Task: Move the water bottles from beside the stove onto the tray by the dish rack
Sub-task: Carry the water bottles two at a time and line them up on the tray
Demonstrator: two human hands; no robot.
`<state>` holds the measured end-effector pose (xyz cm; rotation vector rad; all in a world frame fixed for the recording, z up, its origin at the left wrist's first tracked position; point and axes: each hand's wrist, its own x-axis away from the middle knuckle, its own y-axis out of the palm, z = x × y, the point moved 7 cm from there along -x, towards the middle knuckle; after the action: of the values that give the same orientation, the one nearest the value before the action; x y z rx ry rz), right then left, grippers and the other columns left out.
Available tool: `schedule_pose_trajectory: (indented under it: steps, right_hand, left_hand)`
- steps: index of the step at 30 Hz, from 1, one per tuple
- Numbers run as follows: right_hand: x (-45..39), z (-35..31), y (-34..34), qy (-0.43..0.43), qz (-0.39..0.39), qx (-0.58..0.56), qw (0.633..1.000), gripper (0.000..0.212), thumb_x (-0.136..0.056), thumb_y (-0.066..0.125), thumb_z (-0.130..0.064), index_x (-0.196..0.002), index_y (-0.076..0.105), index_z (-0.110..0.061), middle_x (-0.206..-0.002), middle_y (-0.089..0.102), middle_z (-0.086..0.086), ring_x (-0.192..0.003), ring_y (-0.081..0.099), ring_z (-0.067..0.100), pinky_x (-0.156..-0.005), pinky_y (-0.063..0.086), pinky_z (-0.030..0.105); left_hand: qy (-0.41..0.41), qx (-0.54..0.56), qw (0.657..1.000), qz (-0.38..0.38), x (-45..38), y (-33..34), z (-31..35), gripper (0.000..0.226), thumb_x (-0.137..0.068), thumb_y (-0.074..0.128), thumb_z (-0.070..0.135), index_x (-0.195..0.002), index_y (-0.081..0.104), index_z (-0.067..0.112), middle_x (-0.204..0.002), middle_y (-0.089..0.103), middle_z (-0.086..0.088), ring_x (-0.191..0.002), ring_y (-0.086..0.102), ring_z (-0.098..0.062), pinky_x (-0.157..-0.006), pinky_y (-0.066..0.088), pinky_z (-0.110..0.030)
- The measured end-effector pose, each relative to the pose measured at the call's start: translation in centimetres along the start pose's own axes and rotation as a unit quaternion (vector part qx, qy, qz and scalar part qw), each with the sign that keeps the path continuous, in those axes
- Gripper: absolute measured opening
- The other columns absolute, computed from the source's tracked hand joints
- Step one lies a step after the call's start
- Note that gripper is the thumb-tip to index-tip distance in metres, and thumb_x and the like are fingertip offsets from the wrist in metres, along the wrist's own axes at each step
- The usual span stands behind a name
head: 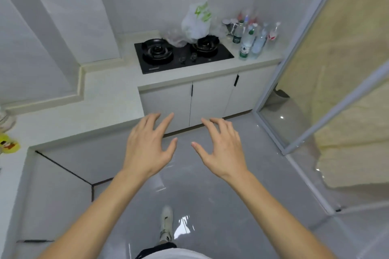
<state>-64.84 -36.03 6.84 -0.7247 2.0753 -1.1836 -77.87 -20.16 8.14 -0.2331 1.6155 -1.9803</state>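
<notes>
— Hands?
— Left hand (147,145) and right hand (221,147) spread, holding nothing.
— Bottles?
— Water bottles (249,42) stand upright on the bench (210,71), well ahead, rightward; right hand nearer.

Evenly lit by cool, diffuse light, source out of frame. Faint, soft-edged shadows only. Bright specular glare on the glossy floor (210,185) at 6 o'clock beside the shoe (166,224), with smaller glints toward 3 o'clock near the glass door (315,94). Strong wide-angle distortion — door frame and countertop (109,94) edges bowed toward the margins. Motion blur across the water bottles (250,35) at 1 o'clock — labels unreadable. Sharpest on both hands at centre; softer at 9 o'clock. Mild compression smear overall.
</notes>
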Motion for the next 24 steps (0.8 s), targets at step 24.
schedule_pose_trajectory:
  steps: [24]
  right_hand:
    - [-28.1,22.5,-1.3,0.147,0.079,0.047,0.985,0.071,-0.094,0.051,-0.068,-0.151,0.049,-0.025,-0.145,0.051,0.0,-0.132,0.048,0.022,-0.104,0.046,0.04]
  left_hand:
    - [0.176,0.025,0.983,-0.045,-39.4,11.6,9.8,0.073,-0.092,0.053,0.057,-0.159,0.041,0.029,-0.153,0.049,-0.005,-0.142,0.045,-0.026,-0.107,0.047,-0.045]
